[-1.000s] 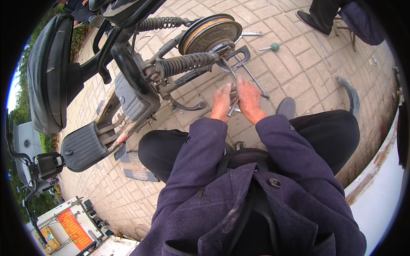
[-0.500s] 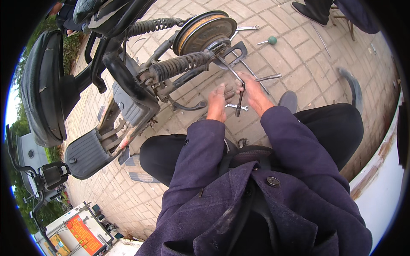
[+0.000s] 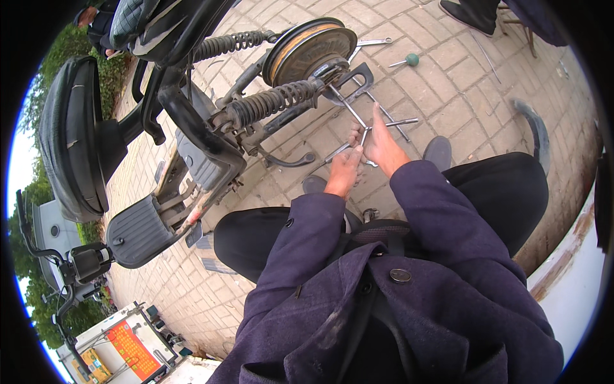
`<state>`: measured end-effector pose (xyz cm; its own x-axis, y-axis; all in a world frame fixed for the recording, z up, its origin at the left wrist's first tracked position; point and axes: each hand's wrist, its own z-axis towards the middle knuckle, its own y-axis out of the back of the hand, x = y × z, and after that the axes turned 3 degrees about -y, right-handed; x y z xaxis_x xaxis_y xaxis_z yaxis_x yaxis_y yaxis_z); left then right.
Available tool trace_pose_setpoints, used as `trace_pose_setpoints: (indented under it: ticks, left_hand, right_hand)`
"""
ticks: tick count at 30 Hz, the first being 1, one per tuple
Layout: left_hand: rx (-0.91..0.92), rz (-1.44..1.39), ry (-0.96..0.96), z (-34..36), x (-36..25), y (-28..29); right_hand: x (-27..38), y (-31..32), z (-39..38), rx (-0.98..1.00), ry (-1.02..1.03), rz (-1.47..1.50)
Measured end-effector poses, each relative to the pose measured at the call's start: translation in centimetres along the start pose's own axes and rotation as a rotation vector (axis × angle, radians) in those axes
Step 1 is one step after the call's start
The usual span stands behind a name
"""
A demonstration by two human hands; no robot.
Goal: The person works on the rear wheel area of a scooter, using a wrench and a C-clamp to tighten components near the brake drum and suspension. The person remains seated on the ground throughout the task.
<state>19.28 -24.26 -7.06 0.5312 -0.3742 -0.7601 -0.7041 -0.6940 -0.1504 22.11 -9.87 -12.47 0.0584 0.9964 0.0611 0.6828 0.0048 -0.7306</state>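
Observation:
A metal three-way socket wrench [image 3: 364, 136] reaches with one arm to the hub of a bare wheel [image 3: 308, 54] on a scooter; its other two arms point right and to the lower left. My right hand [image 3: 386, 147] is round the wrench near its centre, thumb raised and fingertips showing past the far side. My left hand [image 3: 343, 171] lies close against the lower-left arm, fingers stretched toward the centre; they partly overlap the wrench. A small spanner below the hands is mostly covered now.
Rear shock absorber [image 3: 275, 102] and side stand [image 3: 291, 160] flank my left hand. On the brick paving lie a green-handled screwdriver [image 3: 411, 59], a spanner [image 3: 376, 42] and a curved black piece [image 3: 533, 131]. Another person's shoe [image 3: 470, 16] is at the top right.
The wrench has turned: its free arm that pointed down toward me now points lower left. My left hand has moved right and nearer me, up to the wrench; my right thumb has lifted.

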Motion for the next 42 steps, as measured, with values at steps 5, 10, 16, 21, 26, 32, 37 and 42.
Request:
trace_pose_setpoints:
  ticks: [5,10,16,21,26,32,37,42]
  left_hand:
    - [-0.082,-0.033,0.017,-0.6,-0.6,-1.2]
    - [-0.099,-0.101,0.062,-1.0,-1.6,-2.5]
    - [-0.060,-0.056,0.086,-1.7,-4.0,-2.5]
    - [-0.060,0.052,-0.038,-0.6,-4.1,0.1]
    - [-0.354,0.001,-0.153,2.8,-1.2,0.9]
    - [-0.253,0.123,-0.103,3.4,0.0,1.2]
    - [-0.081,0.016,0.151,1.5,-1.6,0.9]
    - [-0.060,0.045,0.147,0.0,-2.9,-0.3]
  right_hand:
    - [-1.1,2.5,-4.4,-0.582,0.573,-0.918]
    - [-0.2,2.5,-6.2,-0.642,1.587,-1.898]
    - [-0.8,1.1,-3.2,-0.211,1.194,-1.840]
    - [-0.9,0.6,-2.3,-0.126,0.896,-1.273]
    - [0.2,-0.1,-2.1,0.096,0.337,-0.744]
    - [0.1,0.3,-0.6,0.248,-0.008,0.040]
    - [-0.1,-0.2,0.4,0.107,-0.022,0.066]
    - [-0.4,0.8,-1.2,-0.197,0.072,-0.208]
